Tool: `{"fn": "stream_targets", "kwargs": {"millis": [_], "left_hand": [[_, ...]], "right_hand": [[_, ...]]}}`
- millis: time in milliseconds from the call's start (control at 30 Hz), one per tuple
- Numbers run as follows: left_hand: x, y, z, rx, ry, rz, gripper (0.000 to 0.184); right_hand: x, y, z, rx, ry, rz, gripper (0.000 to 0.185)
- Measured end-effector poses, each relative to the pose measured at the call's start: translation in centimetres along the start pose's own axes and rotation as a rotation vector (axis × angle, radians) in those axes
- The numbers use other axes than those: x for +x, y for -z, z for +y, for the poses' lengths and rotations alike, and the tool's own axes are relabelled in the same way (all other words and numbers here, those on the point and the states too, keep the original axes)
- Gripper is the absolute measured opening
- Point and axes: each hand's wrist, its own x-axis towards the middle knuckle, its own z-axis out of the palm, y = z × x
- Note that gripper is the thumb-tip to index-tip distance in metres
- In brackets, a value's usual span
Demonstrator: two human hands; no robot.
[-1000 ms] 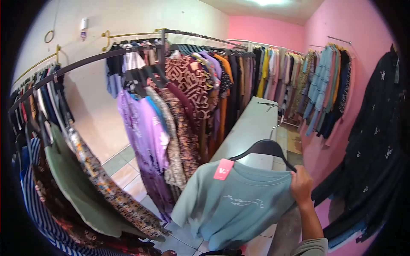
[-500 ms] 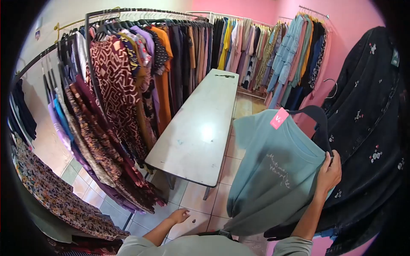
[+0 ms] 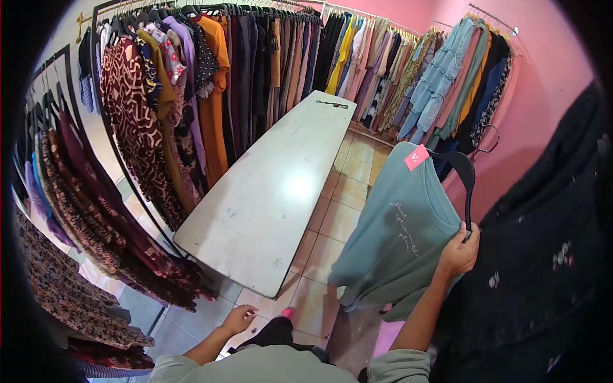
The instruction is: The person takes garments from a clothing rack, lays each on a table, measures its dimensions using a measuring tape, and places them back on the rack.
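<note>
- Sleeves point(image 3: 399, 367), pale grey-green, along the bottom edge.
- Left grip point(image 3: 240, 318): fingers loosely curled, a little apart from the thumb; held above the floor, near the close end of the counter.
- Right grip point(image 3: 460, 251): clamped on one end of the hanger, at the shoulder of the tee.
- Tee point(image 3: 380, 223), grey-green, short-sleeved; on the hanger, hanging tilted to the right of the counter, clear of its edge. Thin pale script point(image 3: 405, 230) across the chest, too small to read.
- Hanger point(image 3: 467, 179), black, inside the neck of the tee; metal hook point(image 3: 491, 138) free, pointing up.
- Tag point(image 3: 416, 157), pink with white lettering, at the neckline.
- Black garment point(image 3: 530, 255) with small flower motifs, at right, just beside the right grip.
- Print garments point(image 3: 121, 236), brown and maroon, close-packed on a rail at left.
- Floor point(image 3: 345, 198), tiled.
- Counter point(image 3: 268, 185), white, long, running away from the camera; dark item point(image 3: 336, 104) at its far end, too small to identify.
- Maroon dress point(image 3: 124, 89), bold pale pattern, and orange dress point(image 3: 212, 96), on a rack beyond the counter's left side.
- Blue tiered garment point(image 3: 434, 83), on a far rail before the pink wall point(image 3: 549, 57).
</note>
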Motion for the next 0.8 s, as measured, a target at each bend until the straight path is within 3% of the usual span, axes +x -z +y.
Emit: {"fn": "stream_targets", "kwargs": {"millis": [167,233,333,433,733,800], "left_hand": [[6.2,-0.3,1.0,-0.068,0.026,0.316,0.015],[9.6,-0.4,1.4,-0.085,-0.025,0.547,0.012],[14.6,0.2,3.6,-0.07,0.04,0.658,0.011],[20.6,0.4,5.1,-0.112,-0.032,0.708,0.01],[35.8,0.5,13.5,-0.185,-0.229,0.557,0.02],[38.3,0.3,15.3,-0.228,-0.216,0.528,0.039]], "right_hand": [[2.4,-8.0,-1.3,0.04,0.013,-0.002,0.025],[3.6,-12.0,-1.3,0.077,0.076,0.044,0.023],[5.7,-17.4,-0.7,0.102,0.138,0.039,0.023],[8.1,-21.1,-0.9,0.08,0.198,0.06,0.022],[12.2,-32.8,3.0,0.118,0.19,0.111,0.027],[12.9,-35.8,3.7,0.151,0.221,0.112,0.029]]}}
